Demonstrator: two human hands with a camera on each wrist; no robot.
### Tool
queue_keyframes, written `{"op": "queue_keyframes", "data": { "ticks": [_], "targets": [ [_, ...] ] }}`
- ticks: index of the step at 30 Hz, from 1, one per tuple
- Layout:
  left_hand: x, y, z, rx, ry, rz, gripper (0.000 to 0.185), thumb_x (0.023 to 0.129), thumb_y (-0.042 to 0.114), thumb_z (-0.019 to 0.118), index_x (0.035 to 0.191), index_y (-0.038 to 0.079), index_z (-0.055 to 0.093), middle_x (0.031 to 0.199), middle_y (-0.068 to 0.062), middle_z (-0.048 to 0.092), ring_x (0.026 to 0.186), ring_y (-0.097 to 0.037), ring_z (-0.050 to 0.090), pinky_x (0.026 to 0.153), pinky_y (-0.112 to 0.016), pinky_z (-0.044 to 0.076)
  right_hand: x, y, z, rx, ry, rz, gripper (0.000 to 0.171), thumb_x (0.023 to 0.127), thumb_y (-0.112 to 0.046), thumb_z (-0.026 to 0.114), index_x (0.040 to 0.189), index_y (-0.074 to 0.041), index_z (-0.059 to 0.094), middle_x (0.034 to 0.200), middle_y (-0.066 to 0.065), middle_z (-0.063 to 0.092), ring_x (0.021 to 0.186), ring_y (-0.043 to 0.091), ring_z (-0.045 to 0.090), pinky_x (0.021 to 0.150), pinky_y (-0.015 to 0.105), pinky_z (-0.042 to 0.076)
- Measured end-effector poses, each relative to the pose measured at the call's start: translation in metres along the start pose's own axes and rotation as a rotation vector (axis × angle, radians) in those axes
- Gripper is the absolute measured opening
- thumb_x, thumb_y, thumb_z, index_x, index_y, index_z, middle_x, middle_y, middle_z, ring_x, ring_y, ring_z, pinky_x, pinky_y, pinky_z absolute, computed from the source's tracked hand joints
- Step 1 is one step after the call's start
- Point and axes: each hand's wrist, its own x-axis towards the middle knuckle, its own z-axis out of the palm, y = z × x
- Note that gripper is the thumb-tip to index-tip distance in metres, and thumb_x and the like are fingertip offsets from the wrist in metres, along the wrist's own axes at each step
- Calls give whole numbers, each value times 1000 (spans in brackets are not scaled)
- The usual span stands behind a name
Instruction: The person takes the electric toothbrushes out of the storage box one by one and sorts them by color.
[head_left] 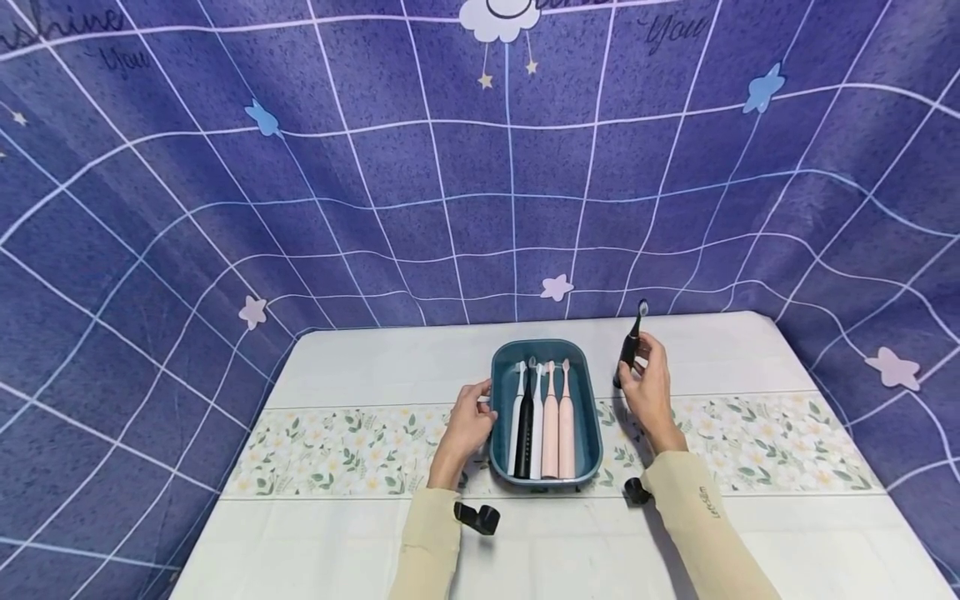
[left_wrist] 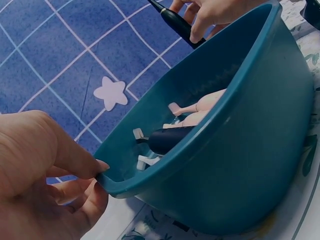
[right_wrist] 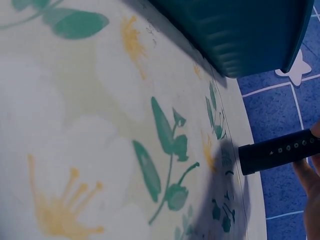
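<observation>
Left hand (head_left: 468, 417) pinches teal tub (head_left: 501, 433) rim at frame centre, steadying it. Right hand (head_left: 647, 385) grips black toothbrush (head_left: 630, 350) upright, clear of tub.

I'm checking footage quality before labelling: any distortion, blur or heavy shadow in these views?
Head view: wide-angle bending curves the backdrop grid, light even. Left wrist view: left hand soft, close to the lens. Right wrist view: black toothbrush casts a dark shadow on the floral tablecloth.
</observation>
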Motion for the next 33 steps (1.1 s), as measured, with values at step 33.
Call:
{"op": "queue_keyframes", "data": {
  "ticks": [33],
  "targets": [
    [0, 0, 0, 8, 3, 6, 55, 88, -4, 55, 142, 2, 44, 118, -12, 48, 82, -15, 46, 70, -28, 39, -1, -2, -2, 24, -7, 1, 63, 77, 15, 58, 136, 5, 38, 119, 27, 48, 108, 38, 54, 91, 49, 48]
  ]
}}
